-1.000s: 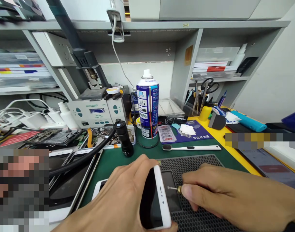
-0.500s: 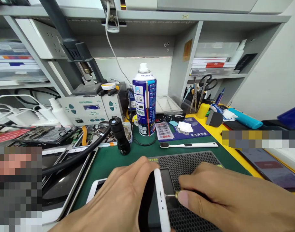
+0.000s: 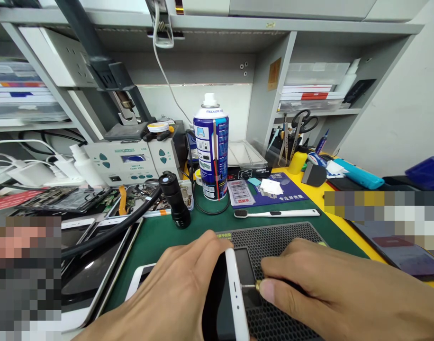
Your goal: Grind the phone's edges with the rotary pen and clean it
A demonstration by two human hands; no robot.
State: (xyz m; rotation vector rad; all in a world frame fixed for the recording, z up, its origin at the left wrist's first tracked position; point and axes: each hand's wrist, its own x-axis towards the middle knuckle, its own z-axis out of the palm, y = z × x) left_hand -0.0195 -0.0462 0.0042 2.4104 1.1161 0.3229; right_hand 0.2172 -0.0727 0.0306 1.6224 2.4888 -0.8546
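Observation:
My left hand [image 3: 174, 284] is closed around a white-edged tablet or large phone [image 3: 238, 303], holding it tilted up on its side with the dark screen facing left. Between the thumb and curled fingers of my right hand [image 3: 327, 284] is a thin screwdriver [image 3: 249, 286]. Its metal shaft points left, and the tip meets the white edge of the device. Most of its handle is hidden in my fingers. Under both hands lies a black honeycomb-patterned mat [image 3: 284, 232]. Another white-framed device [image 3: 140, 274] shows partly behind my left hand.
Behind the mat lie a white brush [image 3: 281, 213] and a tall blue spray can [image 3: 210, 151]. A black flashlight [image 3: 175, 201] stands left of the can, near a parts tray [image 3: 146, 212]. A black hose [image 3: 113, 234] crosses the framed screens [image 3: 99, 265] at left.
The view has shifted very slightly. Both hands keep their holds, and the screwdriver tip stays at the device's edge.

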